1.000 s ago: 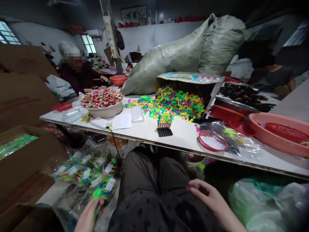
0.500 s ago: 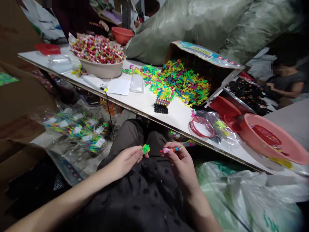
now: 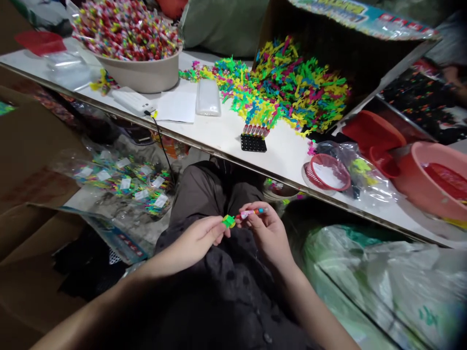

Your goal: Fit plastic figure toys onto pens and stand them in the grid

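Above my lap, my left hand (image 3: 206, 236) pinches a small bright green plastic piece (image 3: 228, 221) with a bit of yellow on it. My right hand (image 3: 268, 226) grips a thin stick-like piece (image 3: 251, 213) in red, pink, orange and blue. Its red end points at the green piece and is close to it or touching; I cannot tell which. On the table in front stands a small black tray with holes (image 3: 254, 143), and several small red-and-white pieces (image 3: 256, 130) line its far edge.
A cardboard box (image 3: 365, 19) spills a heap of colourful plastic pieces (image 3: 299, 87). Left of it stands a beige tub (image 3: 146, 75) of wrapped pieces. A red basket (image 3: 330, 172) and a pink basin (image 3: 419, 170) are at the right. Bagged pieces (image 3: 124, 180) lie below left.
My hands have come closer together, bringing the stick-like piece's red end up to the green piece. The camera view has tilted down and moved nearer the table.
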A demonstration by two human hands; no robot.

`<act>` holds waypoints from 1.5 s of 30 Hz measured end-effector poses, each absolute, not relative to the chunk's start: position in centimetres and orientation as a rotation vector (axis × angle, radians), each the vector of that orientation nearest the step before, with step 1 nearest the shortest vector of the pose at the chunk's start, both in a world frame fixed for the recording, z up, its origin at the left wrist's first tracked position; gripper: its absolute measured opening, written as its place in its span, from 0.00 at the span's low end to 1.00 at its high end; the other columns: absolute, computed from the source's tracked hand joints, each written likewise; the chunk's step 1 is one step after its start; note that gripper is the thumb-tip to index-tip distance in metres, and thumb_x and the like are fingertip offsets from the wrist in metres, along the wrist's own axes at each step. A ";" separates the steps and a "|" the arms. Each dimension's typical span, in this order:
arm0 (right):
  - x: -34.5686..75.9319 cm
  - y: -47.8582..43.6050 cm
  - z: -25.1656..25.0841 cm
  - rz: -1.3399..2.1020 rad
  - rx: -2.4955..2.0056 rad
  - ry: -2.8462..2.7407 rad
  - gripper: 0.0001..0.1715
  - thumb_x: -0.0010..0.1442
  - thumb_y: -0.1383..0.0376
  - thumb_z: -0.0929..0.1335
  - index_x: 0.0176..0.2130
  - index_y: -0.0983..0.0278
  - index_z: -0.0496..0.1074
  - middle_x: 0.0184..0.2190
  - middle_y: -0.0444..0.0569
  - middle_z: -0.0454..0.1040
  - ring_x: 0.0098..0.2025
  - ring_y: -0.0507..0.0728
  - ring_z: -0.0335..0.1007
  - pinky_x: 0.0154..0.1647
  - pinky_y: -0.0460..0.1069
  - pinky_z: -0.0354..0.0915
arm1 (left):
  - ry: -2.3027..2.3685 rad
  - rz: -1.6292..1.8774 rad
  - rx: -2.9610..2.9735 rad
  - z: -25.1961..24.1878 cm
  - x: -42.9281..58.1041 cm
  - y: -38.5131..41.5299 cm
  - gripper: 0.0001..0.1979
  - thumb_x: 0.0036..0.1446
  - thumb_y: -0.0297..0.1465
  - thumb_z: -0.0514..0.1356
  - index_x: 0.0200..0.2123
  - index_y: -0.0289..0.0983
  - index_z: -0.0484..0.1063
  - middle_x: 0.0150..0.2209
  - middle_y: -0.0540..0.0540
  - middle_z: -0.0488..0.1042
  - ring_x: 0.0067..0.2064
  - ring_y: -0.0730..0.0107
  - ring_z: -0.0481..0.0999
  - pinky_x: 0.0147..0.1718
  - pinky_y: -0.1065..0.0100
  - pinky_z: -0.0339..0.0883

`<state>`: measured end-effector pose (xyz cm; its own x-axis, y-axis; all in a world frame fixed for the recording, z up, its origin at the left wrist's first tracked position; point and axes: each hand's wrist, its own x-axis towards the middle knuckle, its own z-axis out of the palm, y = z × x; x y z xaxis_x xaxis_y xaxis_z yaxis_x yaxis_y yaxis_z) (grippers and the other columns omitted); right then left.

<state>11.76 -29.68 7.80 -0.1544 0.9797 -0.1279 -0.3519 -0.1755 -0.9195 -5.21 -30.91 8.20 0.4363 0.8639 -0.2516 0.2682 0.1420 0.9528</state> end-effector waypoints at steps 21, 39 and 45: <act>12.1 -29.6 8.8 1.629 -1.159 -1.143 0.11 0.50 0.60 0.69 0.32 0.63 0.67 0.29 0.44 0.71 0.30 0.50 0.66 0.34 0.45 0.64 | 1.159 0.517 1.812 7.3 -5.6 -31.9 0.15 0.60 0.34 0.43 0.30 0.37 0.65 0.32 0.48 0.67 0.39 0.68 0.64 0.41 0.69 0.56; 12.0 -29.6 8.1 1.618 -1.233 -1.117 0.12 0.50 0.58 0.69 0.32 0.63 0.67 0.28 0.43 0.71 0.30 0.50 0.67 0.34 0.45 0.63 | 1.123 0.470 1.793 6.4 -5.3 -31.3 0.15 0.59 0.33 0.41 0.28 0.37 0.63 0.31 0.48 0.66 0.37 0.69 0.64 0.39 0.68 0.56; 11.7 -30.0 8.2 1.573 -1.279 -1.114 0.13 0.49 0.57 0.69 0.31 0.63 0.67 0.27 0.44 0.71 0.30 0.51 0.67 0.34 0.46 0.64 | 1.109 0.462 1.814 6.4 -5.1 -31.3 0.15 0.58 0.32 0.41 0.26 0.37 0.62 0.29 0.47 0.66 0.35 0.68 0.64 0.38 0.68 0.57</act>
